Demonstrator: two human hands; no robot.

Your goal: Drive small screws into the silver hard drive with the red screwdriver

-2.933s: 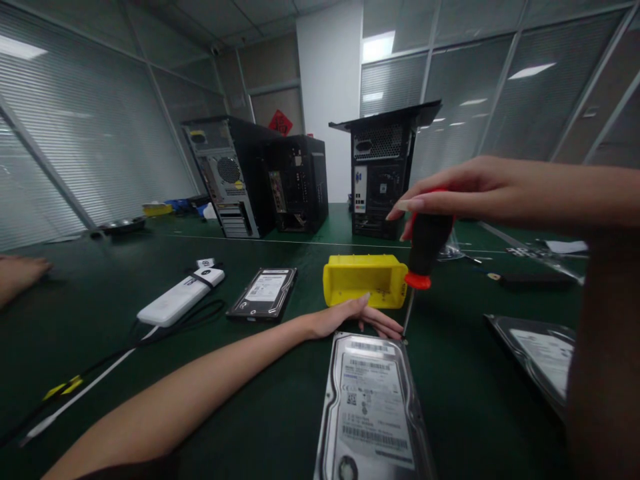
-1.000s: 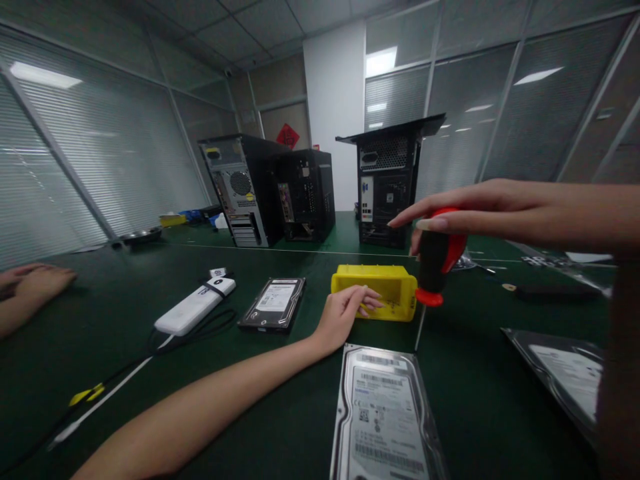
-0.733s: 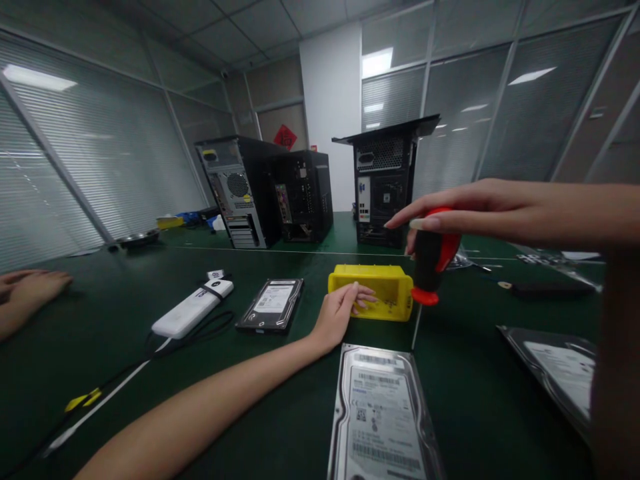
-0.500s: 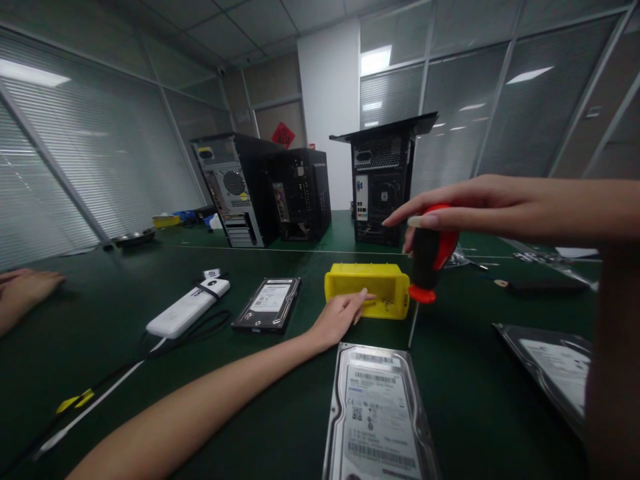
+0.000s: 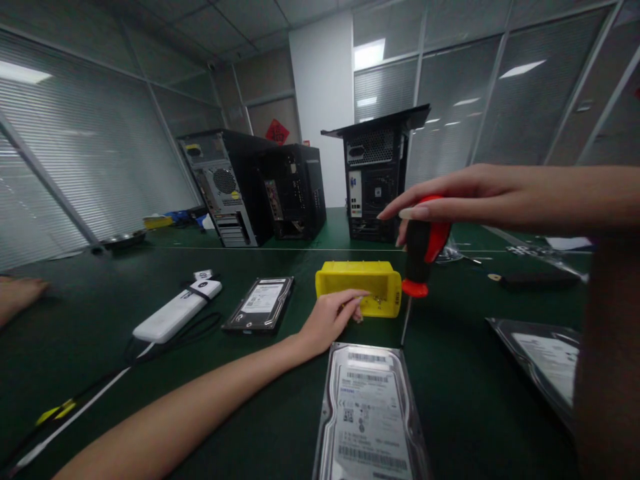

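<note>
My right hand (image 5: 440,200) is closed round the upper handle of a red and black screwdriver (image 5: 420,257), palm over its top. The shaft points down, its tip by the far right corner of a silver hard drive (image 5: 367,407) lying label up in front of me. My left hand (image 5: 333,320) rests just beyond the drive's far left corner. Its index finger stretches over the front rim of a yellow plastic bin (image 5: 357,267), the thumb lower and apart, with nothing seen in the fingers. Small screws (image 5: 381,301) lie inside the bin.
A second hard drive (image 5: 263,303) lies left of the bin and a third (image 5: 543,353) at right. A white power strip (image 5: 177,310) trails cables at left. Computer cases (image 5: 375,180) stand behind. Another person's hand (image 5: 23,293) rests at far left.
The whole view has shifted slightly. My left index finger has moved a little within the bin's opening. My right hand still grips the screwdriver at the drive's corner.
</note>
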